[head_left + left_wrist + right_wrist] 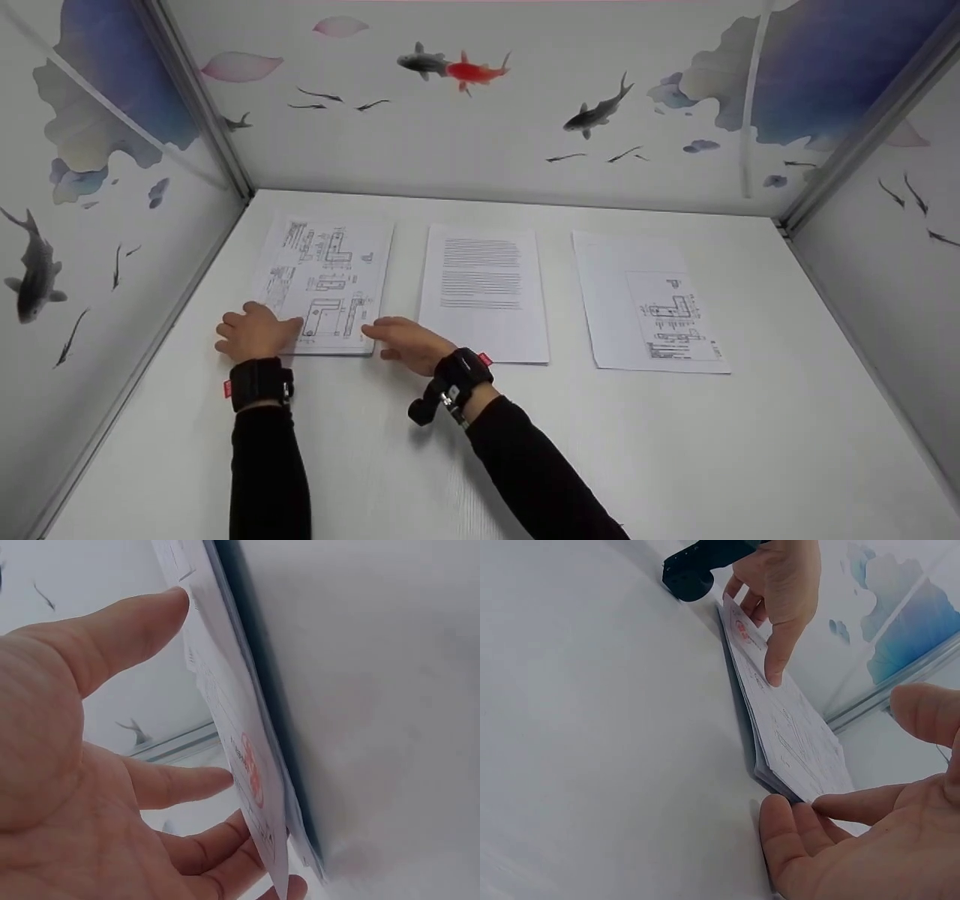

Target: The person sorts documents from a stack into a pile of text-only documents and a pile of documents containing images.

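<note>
Your left hand [256, 335] spreads loosely at the left edge of the flat, rectangular paper stack [330, 281], thumb over its line-printed top; your right hand [414, 345], fingers slack, touches the opposite edge. Neither clasps anything. The stack lies left on the faintly grained white table [390, 465].

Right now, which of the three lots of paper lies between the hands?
The leftmost stack of technical drawings, between left hand and right hand; the printed text page and rightmost drawing aren't between them.
</note>
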A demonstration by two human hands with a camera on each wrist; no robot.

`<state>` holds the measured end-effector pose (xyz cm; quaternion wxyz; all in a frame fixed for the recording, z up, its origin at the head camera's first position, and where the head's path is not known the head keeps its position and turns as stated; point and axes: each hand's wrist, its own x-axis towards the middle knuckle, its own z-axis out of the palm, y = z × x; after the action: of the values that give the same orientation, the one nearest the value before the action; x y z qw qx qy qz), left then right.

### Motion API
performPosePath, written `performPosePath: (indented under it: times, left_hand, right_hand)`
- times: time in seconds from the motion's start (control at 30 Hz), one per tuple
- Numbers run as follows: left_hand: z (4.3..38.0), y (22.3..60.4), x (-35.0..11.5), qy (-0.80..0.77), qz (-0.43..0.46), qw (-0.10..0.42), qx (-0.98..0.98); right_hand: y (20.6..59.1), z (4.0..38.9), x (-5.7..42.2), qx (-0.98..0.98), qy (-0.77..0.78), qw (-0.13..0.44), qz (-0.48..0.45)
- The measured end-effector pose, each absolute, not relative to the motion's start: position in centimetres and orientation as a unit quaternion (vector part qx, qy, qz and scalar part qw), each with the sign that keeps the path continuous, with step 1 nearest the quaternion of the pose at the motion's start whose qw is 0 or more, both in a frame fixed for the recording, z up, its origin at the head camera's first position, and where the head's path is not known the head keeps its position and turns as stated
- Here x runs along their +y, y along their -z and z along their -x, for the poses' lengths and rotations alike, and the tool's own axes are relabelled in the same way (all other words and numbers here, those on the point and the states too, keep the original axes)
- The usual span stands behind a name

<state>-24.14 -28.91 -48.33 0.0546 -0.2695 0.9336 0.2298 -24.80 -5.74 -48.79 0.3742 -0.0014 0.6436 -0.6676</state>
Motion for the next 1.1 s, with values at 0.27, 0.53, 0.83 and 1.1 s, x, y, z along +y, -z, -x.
performPosePath:
  times: [0.27, 0.53, 0.83, 1.1]
  left_hand:
    - [24.0, 48.3, -29.1, -0.229, 0.288, 0.056, 0.928]
    - [23.2, 48.1, -29.5, -0.285, 0.269, 0.062, 0.918]
    - [23.1, 46.4, -30.1, -0.371, 0.248, -0.022, 0.894]
    - [23.3, 45.2, -30.3, -0.403, 0.221, -0.083, 0.884]
  right_hand:
    - [49.2, 24.7, -5.8, 0.637, 0.674, 0.375, 0.000]
    - [49.4, 24.5, -5.8, 0.642, 0.670, 0.373, -0.003]
    - [49.5, 24.3, -5.8, 0.632, 0.682, 0.368, -0.007]
    - [49.6, 24.0, -5.5, 0.611, 0.717, 0.335, -0.018]
